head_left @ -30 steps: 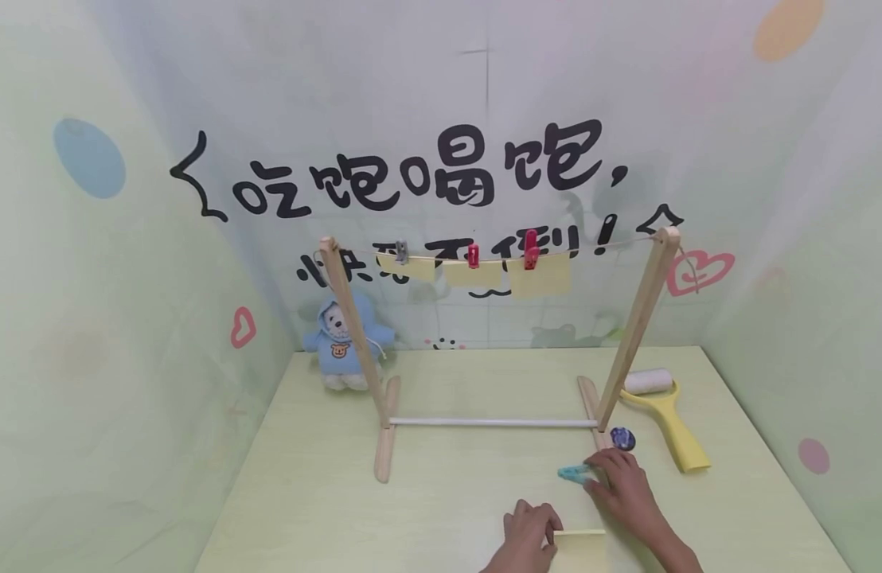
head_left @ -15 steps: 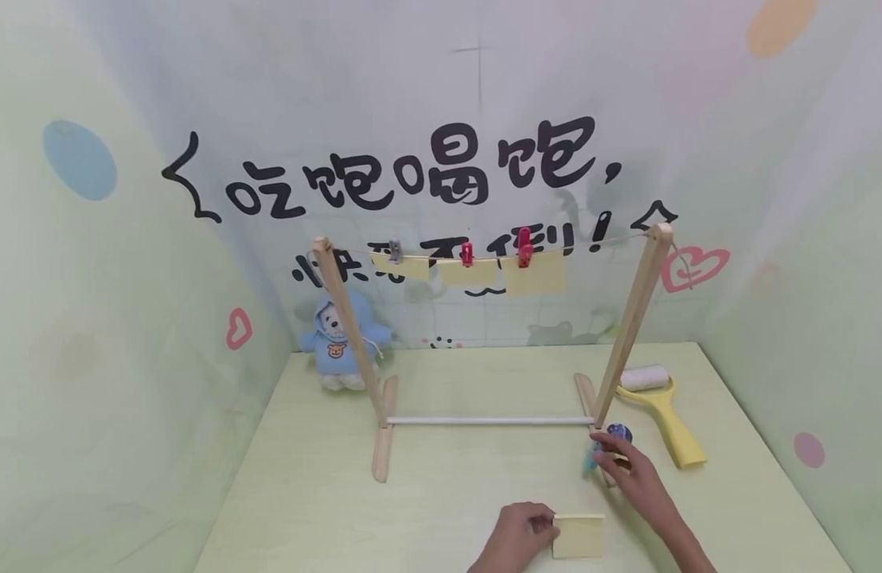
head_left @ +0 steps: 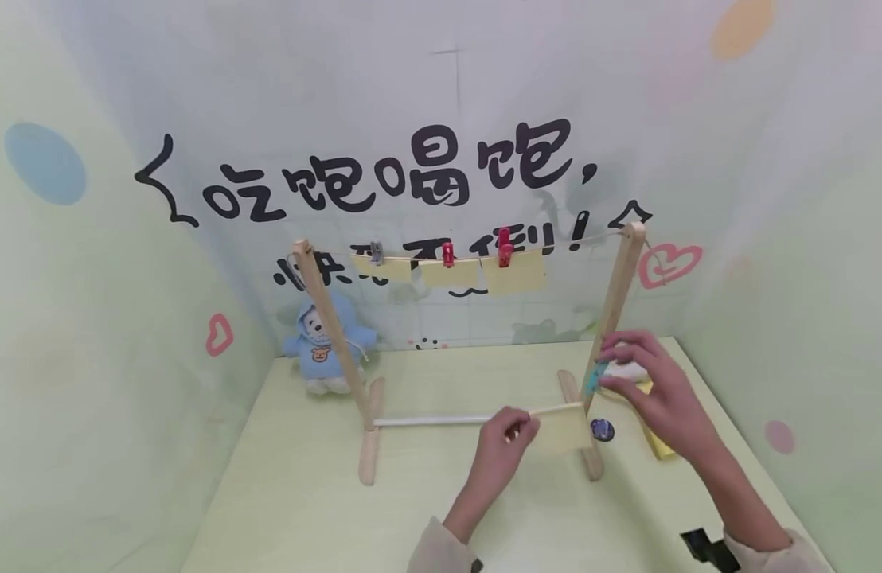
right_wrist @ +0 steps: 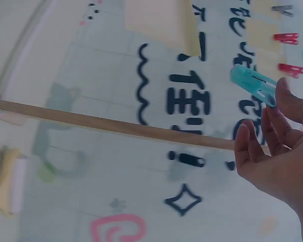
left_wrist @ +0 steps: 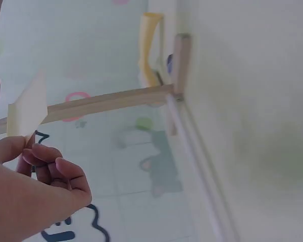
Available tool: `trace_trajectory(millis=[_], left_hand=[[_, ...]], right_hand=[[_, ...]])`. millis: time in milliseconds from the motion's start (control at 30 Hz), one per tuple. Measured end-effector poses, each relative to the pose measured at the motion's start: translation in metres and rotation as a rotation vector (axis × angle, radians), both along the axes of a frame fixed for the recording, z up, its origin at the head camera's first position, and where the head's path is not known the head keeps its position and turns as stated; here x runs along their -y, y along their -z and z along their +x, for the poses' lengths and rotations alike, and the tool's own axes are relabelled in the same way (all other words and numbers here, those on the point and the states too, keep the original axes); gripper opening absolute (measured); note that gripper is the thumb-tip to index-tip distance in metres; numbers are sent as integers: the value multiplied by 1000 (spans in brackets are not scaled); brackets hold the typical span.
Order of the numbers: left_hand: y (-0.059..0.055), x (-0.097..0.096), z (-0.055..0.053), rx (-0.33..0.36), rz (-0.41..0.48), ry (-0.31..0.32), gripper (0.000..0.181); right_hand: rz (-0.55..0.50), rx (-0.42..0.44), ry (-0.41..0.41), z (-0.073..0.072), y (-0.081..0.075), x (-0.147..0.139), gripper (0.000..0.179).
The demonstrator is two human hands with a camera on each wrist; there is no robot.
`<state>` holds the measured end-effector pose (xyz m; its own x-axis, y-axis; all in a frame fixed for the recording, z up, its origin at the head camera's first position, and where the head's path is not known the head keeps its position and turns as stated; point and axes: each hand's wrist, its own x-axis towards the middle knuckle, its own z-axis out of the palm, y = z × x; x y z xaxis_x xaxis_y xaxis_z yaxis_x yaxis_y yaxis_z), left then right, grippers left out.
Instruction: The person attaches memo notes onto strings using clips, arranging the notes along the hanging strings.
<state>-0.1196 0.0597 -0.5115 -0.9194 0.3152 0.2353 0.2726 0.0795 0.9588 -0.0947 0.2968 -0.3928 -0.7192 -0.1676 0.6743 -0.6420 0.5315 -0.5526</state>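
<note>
My left hand (head_left: 504, 442) pinches a folded yellow paper note (head_left: 559, 430) by its left end, fold upward, raised in front of the rack's right foot. In the left wrist view the note (left_wrist: 29, 108) stands out from thumb and fingertips. My right hand (head_left: 656, 382) pinches a turquoise clothespin (head_left: 595, 376) between thumb and fingers, beside the right post. The clothespin (right_wrist: 253, 84) points away from the fingertips in the right wrist view. On the rack's string hang three yellow notes (head_left: 516, 273), held by a grey clip (head_left: 376, 253), a red clip (head_left: 449, 255) and a larger red clip (head_left: 505, 248).
The wooden rack has a left post (head_left: 333, 326), a right post (head_left: 616, 294) and a white crossbar (head_left: 427, 421). A plush toy (head_left: 328, 346) in blue sits behind the left post. A yellow-handled roller (head_left: 659, 434) and a dark round object (head_left: 602, 430) lie at the right.
My left hand has lifted the note from the tabletop, up and forward. The right hand has picked up the turquoise clothespin and raised it beside the right post. The head view has shifted slightly right.
</note>
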Motion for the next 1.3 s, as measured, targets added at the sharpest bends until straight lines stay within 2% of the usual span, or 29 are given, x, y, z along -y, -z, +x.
trace_trajectory(millis=[67, 167, 200, 267, 367, 467, 500, 567, 700, 867, 1000, 1300], left_hand=[[-25, -4, -14, -17, -6, -7, 20], [-59, -11, -32, -52, 12, 2, 23], [-70, -13, -37, -64, 22, 6, 24], [-89, -18, -46, -80, 60, 18, 23], [-112, -22, -57, -92, 102, 33, 22], [-131, -27, -65, -112, 126, 44, 22], [-136, -28, -67, -122, 130, 46, 22], [-146, -31, -71, -138, 140, 49, 22], [-159, -36, -76, -133, 160, 38, 23], [-167, -40, -79, -104, 177, -18, 23], [-170, -43, -79, -91, 197, -29, 23], [-174, -47, -81, -129, 233, -51, 24]], right_hand=[[21, -64, 8, -3, -28, 3, 18], [16, -153, -2, -11, -65, 7, 45], [13, -176, -4, -14, -76, 8, 49], [12, -207, -3, -21, -96, 9, 46], [5, -223, 19, -31, -121, 11, 13], [31, -210, 73, -39, -143, 14, 15], [29, -209, 83, -42, -148, 15, 24], [42, -199, 100, -49, -159, 19, 21], [30, -183, 105, -67, -169, 24, 16], [4, -144, 109, -83, -169, 24, 13], [0, -121, 114, -88, -166, 21, 14], [51, -59, 131, -92, -162, 18, 13]])
